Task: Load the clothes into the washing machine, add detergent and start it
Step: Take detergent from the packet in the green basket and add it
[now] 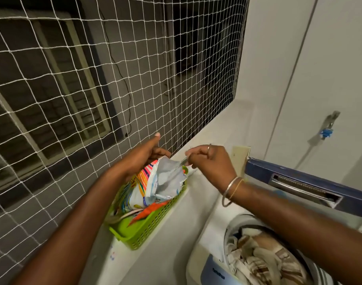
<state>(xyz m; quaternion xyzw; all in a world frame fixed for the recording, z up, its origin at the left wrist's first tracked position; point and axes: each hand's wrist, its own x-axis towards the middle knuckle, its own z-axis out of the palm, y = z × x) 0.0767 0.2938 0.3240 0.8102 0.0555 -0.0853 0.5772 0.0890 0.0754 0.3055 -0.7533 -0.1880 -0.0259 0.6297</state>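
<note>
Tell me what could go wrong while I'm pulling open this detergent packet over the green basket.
1. The left hand and right hand both grip the mouth of the detergent packet. A sharp pull could spill detergent into the green basket instead of the washing machine.
2. The basket sits along the edge of the ledge, so tugging might tip it off.
3. The right forearm is close to the raised lid, so a bump might knock it down.

white mesh net (pixel 114 79) over dark opening, pale wall (pixel 330 58), wall tap (pixel 328 128)
</note>
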